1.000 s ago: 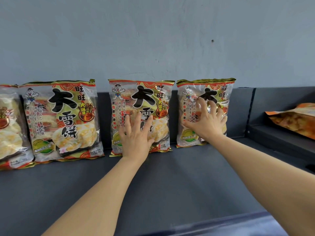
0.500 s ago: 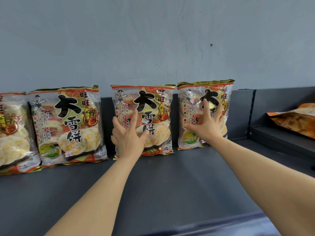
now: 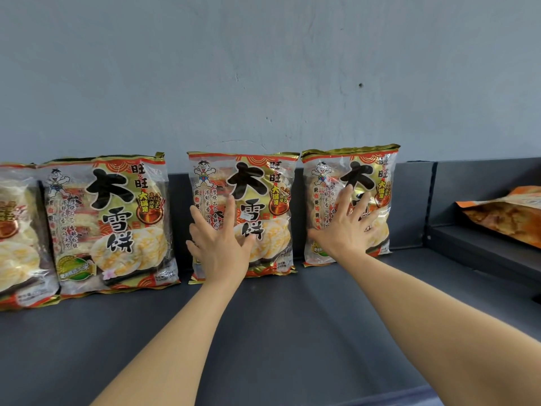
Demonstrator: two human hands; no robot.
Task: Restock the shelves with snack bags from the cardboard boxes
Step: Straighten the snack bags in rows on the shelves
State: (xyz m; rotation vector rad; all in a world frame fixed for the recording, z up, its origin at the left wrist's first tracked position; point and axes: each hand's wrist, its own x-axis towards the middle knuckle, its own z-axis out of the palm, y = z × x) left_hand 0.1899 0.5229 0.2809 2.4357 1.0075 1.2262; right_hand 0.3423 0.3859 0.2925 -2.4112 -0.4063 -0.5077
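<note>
Shelf: a dark grey shelf (image 3: 278, 332) with a low back lip, set against a pale grey wall (image 3: 263, 68).
Row of bags: four matching clear snack bags of round rice crackers, printed in red, gold and black, stand upright along the shelf's back edge and lean on the lip and wall.
Far-left bag: the far-left bag (image 3: 17, 230) is cut off by the picture's edge; its right side meets the next one.
Second bag: the second bag (image 3: 111, 218) stands left of centre, with a clear gap to its right.
Third bag: the third bag (image 3: 263, 194) stands at the middle of the back edge.
Fourth bag: the fourth bag (image 3: 325, 194) stands just beside the third, their top corners nearly touching, near the shelf's right end.
Left hand: the left hand (image 3: 218, 244) lies flat on the lower left front of the third bag, fingers straight and apart, curled round nothing.
Right hand: the right hand (image 3: 348, 230) presses the front of the fourth bag, fingers spread wide and straight, gripping nothing.
Orange bag: an orange bag (image 3: 503, 218) lies flat on a lower neighbouring shelf (image 3: 468, 253) past the right end, partly out of view.
</note>
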